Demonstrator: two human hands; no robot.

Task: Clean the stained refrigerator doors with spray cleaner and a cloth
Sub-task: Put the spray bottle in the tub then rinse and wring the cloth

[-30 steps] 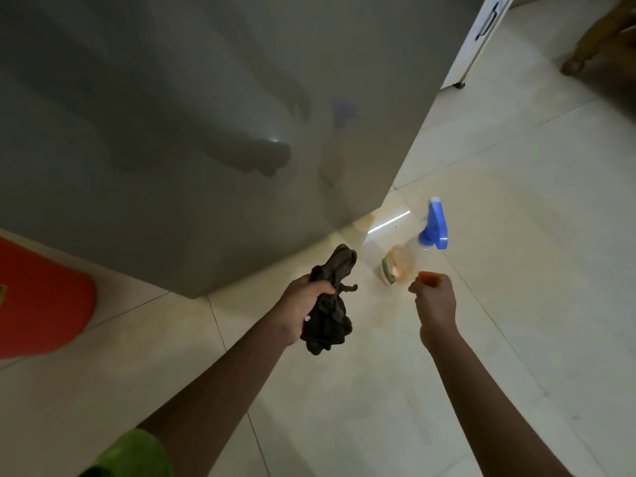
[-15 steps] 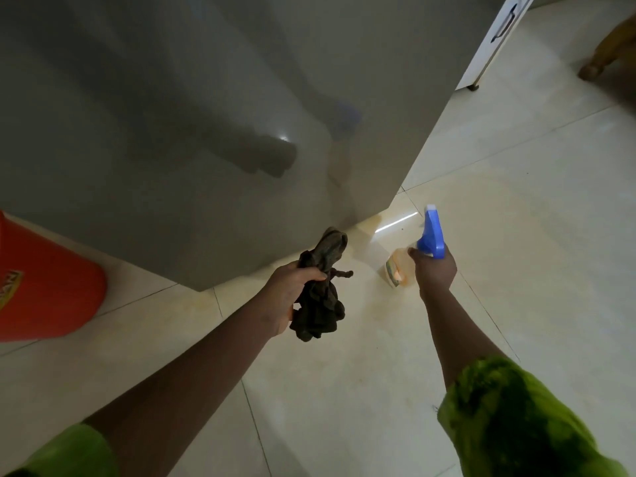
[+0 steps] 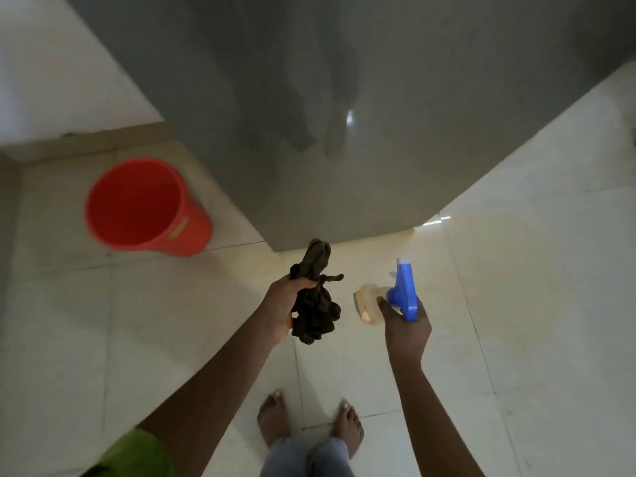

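Note:
The grey refrigerator door (image 3: pixel 361 98) fills the upper middle of the view, glossy, with dim reflections on it. My left hand (image 3: pixel 282 301) grips a dark crumpled cloth (image 3: pixel 315 297) that hangs in front of the door's lower edge. My right hand (image 3: pixel 406 325) holds a spray bottle (image 3: pixel 389 294) by its neck; the bottle has a blue trigger head and a clear body with orange liquid. It is lifted off the floor, with the nozzle end of the blue head towards the door. Both hands are below the fridge, a short way from its surface.
A red plastic bucket (image 3: pixel 144 208) stands on the tiled floor (image 3: pixel 516 287) left of the fridge, near a white wall (image 3: pixel 51 80). My bare feet (image 3: pixel 309 421) are on the tiles at the bottom of the view. Open floor stretches to the right.
My right hand reached to the spray bottle on the floor, gripped it and lifted it. The view swung left and down, bringing the whole bucket and my feet into sight.

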